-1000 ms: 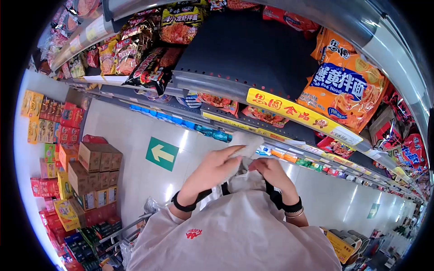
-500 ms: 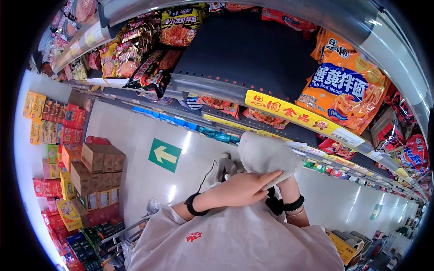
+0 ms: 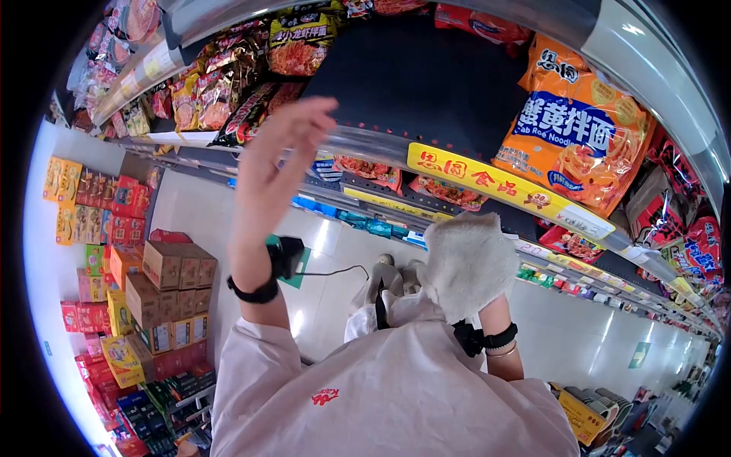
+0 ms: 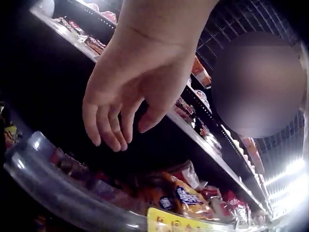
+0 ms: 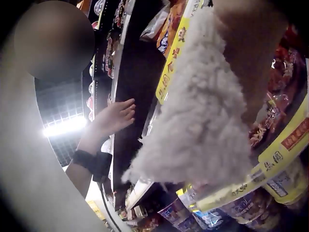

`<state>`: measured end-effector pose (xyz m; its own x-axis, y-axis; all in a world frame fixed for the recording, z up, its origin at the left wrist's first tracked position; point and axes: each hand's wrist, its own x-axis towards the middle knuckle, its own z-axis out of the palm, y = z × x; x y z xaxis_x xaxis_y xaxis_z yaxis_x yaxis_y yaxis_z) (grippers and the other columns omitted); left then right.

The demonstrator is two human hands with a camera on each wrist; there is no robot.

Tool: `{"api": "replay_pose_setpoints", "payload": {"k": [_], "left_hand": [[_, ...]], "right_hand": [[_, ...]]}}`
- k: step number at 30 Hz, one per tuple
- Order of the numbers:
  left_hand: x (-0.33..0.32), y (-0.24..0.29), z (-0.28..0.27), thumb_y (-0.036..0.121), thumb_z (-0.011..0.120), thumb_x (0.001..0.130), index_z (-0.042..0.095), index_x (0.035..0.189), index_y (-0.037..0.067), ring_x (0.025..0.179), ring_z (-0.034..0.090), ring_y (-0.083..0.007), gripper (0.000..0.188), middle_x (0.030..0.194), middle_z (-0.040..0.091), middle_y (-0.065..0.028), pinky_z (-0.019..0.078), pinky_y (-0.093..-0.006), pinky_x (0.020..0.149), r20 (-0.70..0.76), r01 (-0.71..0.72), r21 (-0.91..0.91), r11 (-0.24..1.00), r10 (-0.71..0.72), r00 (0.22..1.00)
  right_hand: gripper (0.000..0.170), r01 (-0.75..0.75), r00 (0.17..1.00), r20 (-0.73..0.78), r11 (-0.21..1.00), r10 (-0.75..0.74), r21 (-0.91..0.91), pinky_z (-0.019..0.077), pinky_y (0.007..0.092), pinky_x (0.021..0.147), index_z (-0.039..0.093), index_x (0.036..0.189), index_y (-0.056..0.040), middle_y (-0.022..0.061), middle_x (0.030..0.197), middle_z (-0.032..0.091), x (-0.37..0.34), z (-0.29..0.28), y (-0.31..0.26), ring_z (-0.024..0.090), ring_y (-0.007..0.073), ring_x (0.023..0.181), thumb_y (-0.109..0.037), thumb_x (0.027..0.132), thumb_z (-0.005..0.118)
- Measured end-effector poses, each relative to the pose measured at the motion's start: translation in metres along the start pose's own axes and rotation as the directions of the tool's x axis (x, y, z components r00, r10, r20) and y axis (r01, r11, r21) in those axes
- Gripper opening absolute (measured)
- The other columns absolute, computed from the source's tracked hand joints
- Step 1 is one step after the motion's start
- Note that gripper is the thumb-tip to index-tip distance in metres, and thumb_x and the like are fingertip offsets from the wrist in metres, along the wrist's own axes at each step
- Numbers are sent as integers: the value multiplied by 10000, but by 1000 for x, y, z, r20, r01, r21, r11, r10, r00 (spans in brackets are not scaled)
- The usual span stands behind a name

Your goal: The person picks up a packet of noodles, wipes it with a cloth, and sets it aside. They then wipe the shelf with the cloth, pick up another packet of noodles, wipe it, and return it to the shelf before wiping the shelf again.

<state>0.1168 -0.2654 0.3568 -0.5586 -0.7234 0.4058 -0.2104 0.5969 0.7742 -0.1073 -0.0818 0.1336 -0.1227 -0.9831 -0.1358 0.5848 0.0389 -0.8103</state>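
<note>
My left hand (image 3: 285, 164) is raised in front of the dark shelf (image 3: 426, 84), holding nothing. Its fingers (image 4: 111, 128) hang relaxed and a little bent in the left wrist view. A grey-white fluffy cloth (image 3: 470, 266) covers my right hand, and only the wrist (image 3: 499, 324) shows below it. Seen from the right wrist, the cloth (image 5: 193, 121) spreads wide with its fuzzy pile outward, beside the shelf's front edge. The fingers under it are hidden, so I cannot tell how they lie.
Orange crab roe noodle packets (image 3: 571, 137) stand at the shelf's right, black noodle packets (image 3: 251, 110) at its left. A yellow label strip (image 3: 502, 183) runs along the front edge. Lower shelves hold more packets. Stacked cartons (image 3: 171, 282) stand on the floor at left.
Both hands were together at the cloth. The cloth now covers my right hand, and my left hand has let go and moved up and left toward the shelf.
</note>
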Motion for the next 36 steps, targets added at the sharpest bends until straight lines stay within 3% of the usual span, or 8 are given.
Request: {"api": "replay_pose_setpoints", "payload": {"k": [4,8,11,16,22,26,28,36], "left_hand": [[41,-9,-18,61,418,861,517,1099,5,962,499,-132,264,1053,543,-68,376,-241,832,-86,-35,117,993,45,995],[87,-24,-22,120,441,860,490,1147,26,1024,494,-145,306,1124,528,-61,364,-279,887,-71,40,124,991,-32,997],[121,-66,-29,212,525,822,441,1213,71,1007,483,-116,424,1080,539,-54,371,-267,834,52,269,-234,934,-265,963],[162,-95,-29,240,473,870,434,1185,60,1060,484,-151,365,1158,510,-65,393,-281,827,-126,289,-57,956,-294,947],[194,-103,-29,244,475,868,439,1176,60,1046,492,-158,360,1144,516,-65,401,-288,822,-315,224,14,975,-208,926],[204,-106,-32,246,476,867,442,1170,60,1036,498,-163,357,1136,520,-66,406,-292,819,-383,203,2,979,-186,905],[208,-108,-34,247,476,866,444,1166,60,1032,500,-166,355,1131,522,-66,408,-295,818,-406,194,-10,981,-181,896],[221,-112,-38,252,479,864,450,1154,60,1012,512,-175,349,1114,530,-67,418,-304,811,-403,189,-115,975,-220,888]], "right_hand": [[476,81,995,-25,918,-99,-389,347,326,940,380,1224,-101,63,1202,449,-2,9,-6,425,191,1109,-245,799,538],[494,153,970,9,584,-242,-797,351,314,930,382,1217,-95,66,1190,456,-9,13,-18,431,190,1099,-223,776,565],[509,142,954,42,326,-296,-934,354,305,923,384,1211,-90,68,1181,462,-14,9,-30,435,189,1092,-207,758,585],[511,152,925,63,213,-376,-965,302,346,963,410,1214,-107,77,1183,472,-18,-7,-31,401,234,1126,-254,756,582],[585,216,900,-187,774,-395,-595,317,304,967,302,1274,-80,74,1215,425,-35,-26,-11,389,200,1135,-167,774,592],[564,149,902,-58,436,-427,-887,304,303,980,278,1287,-80,72,1236,409,-44,-22,-13,383,196,1142,-178,808,560],[599,132,907,-334,927,-256,-351,330,317,944,368,1250,-87,82,1206,450,-39,-17,-15,395,238,1131,-230,724,617],[593,130,906,-307,883,-290,-450,333,319,940,372,1249,-86,81,1203,454,-44,-16,-18,397,238,1128,-234,726,612]]}}
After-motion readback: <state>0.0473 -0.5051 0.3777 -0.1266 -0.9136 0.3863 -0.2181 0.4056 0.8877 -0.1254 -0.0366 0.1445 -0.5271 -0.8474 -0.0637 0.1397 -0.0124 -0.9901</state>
